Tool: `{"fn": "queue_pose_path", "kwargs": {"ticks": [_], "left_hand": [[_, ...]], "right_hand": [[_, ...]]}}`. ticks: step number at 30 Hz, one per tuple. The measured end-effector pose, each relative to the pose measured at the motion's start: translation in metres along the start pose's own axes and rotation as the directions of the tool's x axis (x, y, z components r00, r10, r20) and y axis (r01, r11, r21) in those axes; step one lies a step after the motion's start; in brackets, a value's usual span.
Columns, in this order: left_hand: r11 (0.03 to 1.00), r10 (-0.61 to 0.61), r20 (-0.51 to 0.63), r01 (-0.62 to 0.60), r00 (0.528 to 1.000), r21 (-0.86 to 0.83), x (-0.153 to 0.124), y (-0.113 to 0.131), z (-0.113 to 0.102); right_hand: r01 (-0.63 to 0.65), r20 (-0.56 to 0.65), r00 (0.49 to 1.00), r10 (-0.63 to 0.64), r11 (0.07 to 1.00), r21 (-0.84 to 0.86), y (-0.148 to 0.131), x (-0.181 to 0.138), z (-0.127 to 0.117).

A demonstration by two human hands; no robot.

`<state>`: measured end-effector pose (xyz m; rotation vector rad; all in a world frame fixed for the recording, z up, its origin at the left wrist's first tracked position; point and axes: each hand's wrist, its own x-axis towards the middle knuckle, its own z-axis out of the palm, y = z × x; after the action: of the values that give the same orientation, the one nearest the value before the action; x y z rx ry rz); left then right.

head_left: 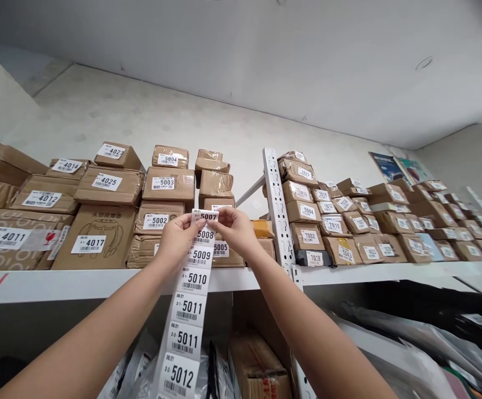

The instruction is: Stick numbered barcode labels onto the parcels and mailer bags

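A long strip of white barcode labels hangs down from both hands, printed with numbers running from 5007 at the top to 5012 near the bottom. My left hand pinches the strip's upper left side beside the 5007 label. At the upper right edge, my right hand grips the same top label between thumb and fingers. Behind the hands stand stacked cardboard boxes; a box labelled 5005 is partly hidden by the right hand. To the left is a box labelled 5002, below one labelled 5003.
A white shelf carries the boxes, with a perforated metal upright right of my hands. More labelled parcels line the shelf to the right. Below are plastic-wrapped packages and a cardboard box.
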<state>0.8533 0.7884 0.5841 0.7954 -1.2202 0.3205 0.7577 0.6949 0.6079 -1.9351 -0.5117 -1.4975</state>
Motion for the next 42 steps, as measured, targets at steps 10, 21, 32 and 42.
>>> {"fn": "queue_pose_path", "kwargs": {"ticks": [10, 21, 32, 42], "left_hand": [[0.982, 0.173, -0.151, -0.159, 0.973, 0.103, 0.013, -0.006, 0.008], [0.992, 0.129, -0.186, -0.124, 0.974, 0.036, 0.017, -0.007, 0.008], [0.999, 0.029, -0.104, -0.034, 0.994, -0.042, 0.023, 0.001, 0.000], [0.981, 0.001, -0.007, 0.000, 1.000, 0.193, 0.022, 0.011, -0.004]], "right_hand": [[-0.100, -0.157, 0.978, 0.137, 0.971, 0.219, -0.001, 0.011, 0.016], [-0.162, -0.126, 0.970, 0.207, 0.941, 0.297, -0.009, 0.015, 0.014], [-0.109, -0.221, 0.963, 0.155, 0.972, 0.207, -0.015, 0.037, 0.020], [0.121, -0.470, 0.837, -0.281, 0.932, -0.342, -0.003, 0.078, 0.017]]}}
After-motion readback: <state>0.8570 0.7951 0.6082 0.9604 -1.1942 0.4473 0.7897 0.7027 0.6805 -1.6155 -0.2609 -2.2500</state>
